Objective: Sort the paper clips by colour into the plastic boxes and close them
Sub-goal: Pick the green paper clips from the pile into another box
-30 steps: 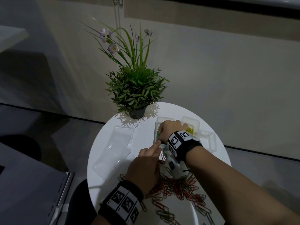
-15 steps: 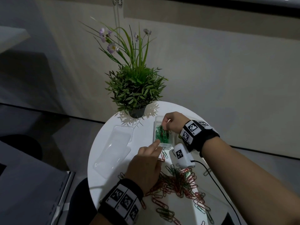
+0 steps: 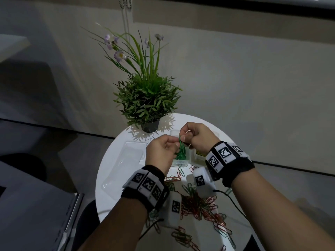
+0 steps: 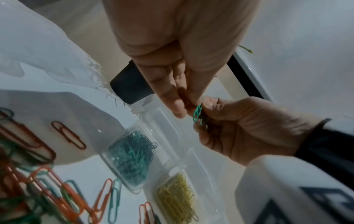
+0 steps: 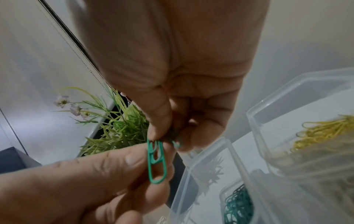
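Round glossy white worktop (image 3: 112,169); far on it, clear plastic boxes (image 4: 134,153) of green and yellow wire; above these, left hand (image 3: 161,153) and right hand (image 3: 197,136), fingers pinched on linked green paper clips (image 5: 156,162); near, loose red-green pile (image 3: 197,203)

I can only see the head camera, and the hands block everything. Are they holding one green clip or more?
Observer: More. The right wrist view shows the linked green clips, at least two that seem hooked together. The left hand pinches the lower part and the right hand pinches the top.
Operator: What's in the box behind the right wrist?
Observer: In the left wrist view, the yellow box is open and holds only yellow clips.
Operator: And the box next to it?
Observer: The green box is open too, with a green tangle of clips inside.
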Available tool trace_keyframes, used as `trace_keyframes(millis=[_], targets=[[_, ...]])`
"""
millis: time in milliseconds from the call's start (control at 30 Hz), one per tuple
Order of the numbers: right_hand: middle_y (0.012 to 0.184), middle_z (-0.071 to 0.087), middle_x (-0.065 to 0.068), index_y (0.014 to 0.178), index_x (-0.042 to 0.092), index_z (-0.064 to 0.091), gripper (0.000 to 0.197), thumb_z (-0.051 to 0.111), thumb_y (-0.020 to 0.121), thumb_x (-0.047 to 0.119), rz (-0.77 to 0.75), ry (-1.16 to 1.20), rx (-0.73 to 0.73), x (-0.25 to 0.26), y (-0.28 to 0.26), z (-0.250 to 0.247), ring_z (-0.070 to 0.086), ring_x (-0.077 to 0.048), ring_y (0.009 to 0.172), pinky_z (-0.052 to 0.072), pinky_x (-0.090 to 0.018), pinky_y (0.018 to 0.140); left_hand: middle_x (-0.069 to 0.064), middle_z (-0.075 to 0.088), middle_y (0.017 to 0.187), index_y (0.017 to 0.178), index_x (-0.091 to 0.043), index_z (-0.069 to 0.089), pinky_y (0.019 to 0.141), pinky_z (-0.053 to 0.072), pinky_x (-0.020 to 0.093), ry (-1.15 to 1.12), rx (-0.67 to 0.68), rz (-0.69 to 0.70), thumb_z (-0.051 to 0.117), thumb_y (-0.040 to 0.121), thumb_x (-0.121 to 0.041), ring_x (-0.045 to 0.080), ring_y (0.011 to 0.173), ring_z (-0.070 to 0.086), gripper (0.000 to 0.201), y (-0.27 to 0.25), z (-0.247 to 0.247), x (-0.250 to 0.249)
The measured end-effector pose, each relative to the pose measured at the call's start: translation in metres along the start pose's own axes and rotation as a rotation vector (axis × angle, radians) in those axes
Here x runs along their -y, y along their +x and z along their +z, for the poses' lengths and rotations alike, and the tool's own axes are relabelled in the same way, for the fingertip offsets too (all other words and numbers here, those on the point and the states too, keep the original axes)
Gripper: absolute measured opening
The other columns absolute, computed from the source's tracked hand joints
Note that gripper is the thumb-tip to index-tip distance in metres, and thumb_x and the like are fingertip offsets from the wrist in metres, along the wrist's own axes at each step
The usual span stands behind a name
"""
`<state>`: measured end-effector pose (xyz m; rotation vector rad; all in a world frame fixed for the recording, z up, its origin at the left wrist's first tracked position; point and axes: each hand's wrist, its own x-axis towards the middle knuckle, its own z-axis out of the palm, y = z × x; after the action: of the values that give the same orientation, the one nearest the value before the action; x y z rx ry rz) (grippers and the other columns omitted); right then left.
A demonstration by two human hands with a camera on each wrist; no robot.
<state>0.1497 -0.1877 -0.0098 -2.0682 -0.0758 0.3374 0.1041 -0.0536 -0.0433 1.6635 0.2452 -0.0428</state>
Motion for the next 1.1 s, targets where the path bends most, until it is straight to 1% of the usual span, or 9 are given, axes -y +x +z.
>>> trace_keyframes(millis=[233,333,400,467,600,700,867,1000,1100], targets=[[0.061,0.058,-0.023,0.074,0.009,0.053,0.025,0.044,0.09,-0.009,0.097,0.076,0.008,-0.007,-0.004,0.009,0.055,-0.034,0.06,0.046,-0.035,0.051,0.002,0.061,0.065,0.078,-0.021,0.065,0.063,0.049,0.024,0.186,-0.038,0.06,0.063,0.081,-0.001,0.016,0.06,0.058,0.021,0.003,-0.004,0.003],[0.063,0.065,-0.013,0.072,0.016,0.059,0.025,0.049,0.087,-0.001,0.077,-0.07,-0.1,-0.011,0.005,0.01,0.061,-0.029,0.058,0.055,-0.044,0.065,0.005,0.062,0.076,0.095,-0.026,0.067,0.054,0.042,0.012,0.35,-0.015,0.125,0.055,0.086,-0.005,0.011,0.055,0.052,0.026,-0.001,-0.015,0.003],[0.075,0.069,-0.004,0.075,0.021,0.063,0.018,0.058,0.091,0.013,0.055,-0.165,-0.107,-0.009,0.007,0.01,0.064,-0.023,0.071,0.056,-0.036,0.076,0.004,0.058,0.087,0.1,-0.02,0.071,0.052,0.037,0.004,0.434,0.015,0.159,0.051,0.089,-0.004,0.004,0.056,0.052,0.028,-0.009,-0.026,0.003],[0.084,0.069,-0.001,0.08,0.025,0.065,0.013,0.061,0.091,0.018,0.023,-0.198,-0.101,-0.006,0.005,0.01,0.064,-0.02,0.083,0.051,-0.028,0.081,0.003,0.057,0.088,0.088,-0.017,0.072,0.056,0.035,0.002,0.504,0.04,0.18,0.053,0.089,-0.005,-0.002,0.062,0.054,0.023,-0.02,-0.038,0.005],[0.093,0.072,-0.001,0.087,0.028,0.068,0.021,0.06,0.09,0.009,0.003,-0.097,-0.116,-0.01,-0.016,0.006,0.067,-0.018,0.091,0.053,-0.032,0.089,0.0,0.065,0.082,0.074,-0.019,0.066,0.062,0.043,0.017,0.582,0.064,0.073,0.056,0.086,-0.015,0.012,0.074,0.059,0.016,-0.048,-0.059,0.026],[0.09,0.07,0.003,0.091,0.025,0.067,0.02,0.062,0.09,0.005,-0.004,-0.061,-0.09,-0.019,-0.052,0.003,0.066,-0.014,0.088,0.054,-0.029,0.084,-0.003,0.068,0.085,0.078,-0.02,0.066,0.073,0.051,0.03,0.679,0.135,0.013,0.054,0.087,-0.017,0.016,0.08,0.061,0.016,-0.07,-0.071,0.043],[0.082,0.068,0.007,0.091,0.02,0.067,0.014,0.064,0.089,0.006,0.073,-0.169,-0.031,-0.061,-0.119,0.0,0.065,-0.001,0.071,0.047,-0.009,0.059,-0.009,0.066,0.091,0.087,-0.028,0.067,0.076,0.048,0.029,0.863,0.172,0.019,0.053,0.088,-0.019,0.015,0.088,0.059,0.017,-0.095,-0.08,0.062],[0.072,0.068,0.013,0.083,0.021,0.069,0.02,0.065,0.086,0.002,0.125,-0.285,-0.085,-0.097,-0.153,-0.003,0.06,0.008,0.063,0.04,-0.001,0.056,0.0,0.059,0.104,0.103,-0.028,0.068,0.082,0.048,0.032,0.962,0.16,0.065,0.051,0.092,-0.019,0.02,0.101,0.056,0.022,-0.097,-0.077,0.062],[0.075,0.069,0.008,0.081,0.02,0.069,0.017,0.065,0.085,0.004,0.161,-0.351,-0.09,-0.109,-0.165,-0.003,0.063,-0.003,0.066,0.039,-0.002,0.053,0.001,0.055,0.107,0.099,-0.028,0.072,0.08,0.05,0.034,1.074,0.134,0.115,0.056,0.09,-0.023,0.021,0.108,0.05,0.019,-0.095,-0.07,0.058]])
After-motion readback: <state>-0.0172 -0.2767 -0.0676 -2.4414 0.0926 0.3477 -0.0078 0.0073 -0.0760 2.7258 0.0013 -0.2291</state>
